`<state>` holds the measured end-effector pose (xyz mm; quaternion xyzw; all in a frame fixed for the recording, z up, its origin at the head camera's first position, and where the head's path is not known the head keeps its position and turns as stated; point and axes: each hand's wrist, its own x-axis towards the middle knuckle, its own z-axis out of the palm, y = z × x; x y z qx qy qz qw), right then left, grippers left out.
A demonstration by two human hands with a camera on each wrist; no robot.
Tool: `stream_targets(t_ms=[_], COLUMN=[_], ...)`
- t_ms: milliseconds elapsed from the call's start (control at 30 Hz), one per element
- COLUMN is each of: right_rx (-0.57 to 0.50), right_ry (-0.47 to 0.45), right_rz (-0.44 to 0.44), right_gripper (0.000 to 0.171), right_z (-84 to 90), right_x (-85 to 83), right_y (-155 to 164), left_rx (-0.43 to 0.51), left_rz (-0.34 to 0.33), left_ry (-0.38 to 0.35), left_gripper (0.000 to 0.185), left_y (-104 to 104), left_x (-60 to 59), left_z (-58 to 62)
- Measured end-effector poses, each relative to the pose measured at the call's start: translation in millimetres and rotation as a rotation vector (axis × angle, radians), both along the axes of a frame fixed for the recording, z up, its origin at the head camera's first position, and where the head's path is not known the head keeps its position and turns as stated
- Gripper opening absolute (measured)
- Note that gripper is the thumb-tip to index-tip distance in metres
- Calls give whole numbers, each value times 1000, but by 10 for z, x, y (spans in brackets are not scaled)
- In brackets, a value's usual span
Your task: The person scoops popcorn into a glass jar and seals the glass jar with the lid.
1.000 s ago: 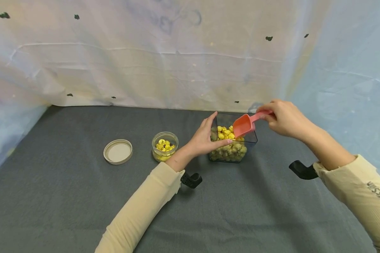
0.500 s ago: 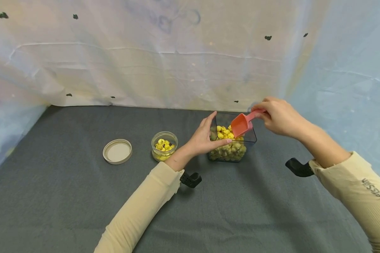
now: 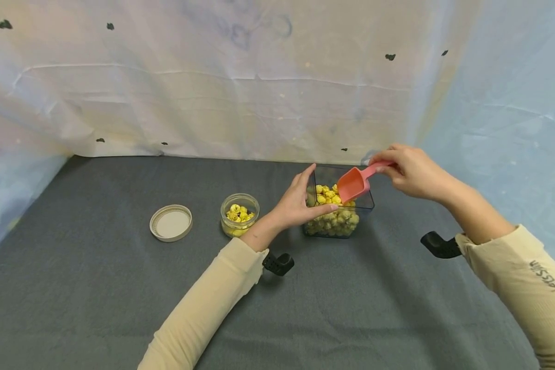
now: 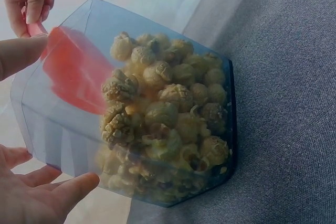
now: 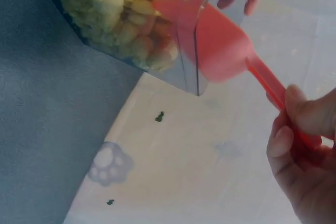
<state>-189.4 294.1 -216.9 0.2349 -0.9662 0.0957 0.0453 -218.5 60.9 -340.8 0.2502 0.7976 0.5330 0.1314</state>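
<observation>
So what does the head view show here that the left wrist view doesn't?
Only the head view shows the jar with some popcorn in it, the lid lying beside it on the cloth, and both sleeves. Only the left wrist view shows the popcorn close through the clear wall. Both show the left hand against the box, and the right hand holding the scoop in the box.
</observation>
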Motion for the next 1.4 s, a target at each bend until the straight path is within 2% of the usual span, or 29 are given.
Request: stream_targets(t_ms=[233, 367, 533, 700, 867, 1033, 1200, 1400], right_rx=[27, -12, -94, -185, -267, -301, -332, -374], right_ry=[-22, -86, -131, -87, 4, 60, 44, 63], right_rz=[61, 17, -101, -232, -255, -262, -303, -340], right_gripper=[14, 15, 19, 24, 21, 21, 22, 24], right_z=[-87, -178, -264, -410, -560, -647, -685, -718], right_x=[-26, -31, 42, 211, 347, 371, 358, 380], right_y=[-62, -74, -4, -1, -50, -61, -60, -109], left_rx=[3, -3, -6, 0, 9, 14, 33, 38], left_rz=[-2, -4, -4, -5, 0, -5, -5, -1], left_ry=[-5, -3, -10, 2, 9, 1, -18, -8], left_gripper=[99, 100, 100, 100, 99, 99, 99, 99], left_y=[14, 24, 24, 18, 8, 2, 0, -2], left_x=[9, 23, 47, 49, 30, 25, 28, 35], left_z=[-3, 1, 11, 25, 23, 20, 20, 27])
